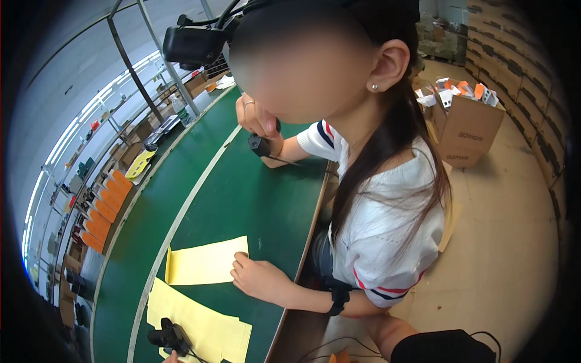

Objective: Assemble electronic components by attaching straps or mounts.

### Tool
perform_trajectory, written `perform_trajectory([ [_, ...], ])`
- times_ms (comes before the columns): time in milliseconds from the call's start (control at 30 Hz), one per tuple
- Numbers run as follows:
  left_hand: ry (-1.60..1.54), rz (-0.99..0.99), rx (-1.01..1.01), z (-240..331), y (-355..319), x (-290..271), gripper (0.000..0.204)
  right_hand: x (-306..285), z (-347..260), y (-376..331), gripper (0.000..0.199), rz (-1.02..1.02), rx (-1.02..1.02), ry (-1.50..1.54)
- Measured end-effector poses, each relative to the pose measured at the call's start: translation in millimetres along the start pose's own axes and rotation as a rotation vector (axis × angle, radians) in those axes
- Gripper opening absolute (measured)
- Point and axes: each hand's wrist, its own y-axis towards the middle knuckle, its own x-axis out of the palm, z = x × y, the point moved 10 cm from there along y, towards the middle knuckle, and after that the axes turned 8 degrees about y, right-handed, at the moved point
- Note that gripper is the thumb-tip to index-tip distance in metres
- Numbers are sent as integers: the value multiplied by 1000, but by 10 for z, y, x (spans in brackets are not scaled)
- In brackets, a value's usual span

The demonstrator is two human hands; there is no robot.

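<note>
At the lower edge, a small part of a hand (173, 357) shows beside a black device with a cable (168, 336). It appears to be my right hand. Most of its fingers are cut off by the frame, so I cannot tell whether they are closed. The device lies over overlapping yellow paper sheets (200, 323) on the green bench (272, 199). My left hand does not show. Farther along, another yellow sheet (209, 261), its left edge folded up, lies under the fingertips of a co-worker's hand (260, 278).
The co-worker (393, 199) sits close at the right, other hand (259, 115) raised to the face, with black devices on head and wrists. Orange dividers (109, 202) stand beyond the bench. Behind, a cardboard box (469, 133) holds white and orange items. Stacked cartons (514, 66) line the wall.
</note>
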Motion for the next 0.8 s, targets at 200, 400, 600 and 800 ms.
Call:
perform_trajectory([
  [200,41,14,-27,-22,-19,-10,21,-23,20,-33,5,-49,-35,-89],
  [400,42,-8,30,21,-55,59,22,23,-14,-27,6,-95,-56,-85],
  [600,-3,-33,-39,-17,-25,48,12,-29,-4,-24,7,-77,-47,-112],
  [800,-40,-101,-10,-74,-92,128,2,-31,15,-17,7,-74,-47,-89],
])
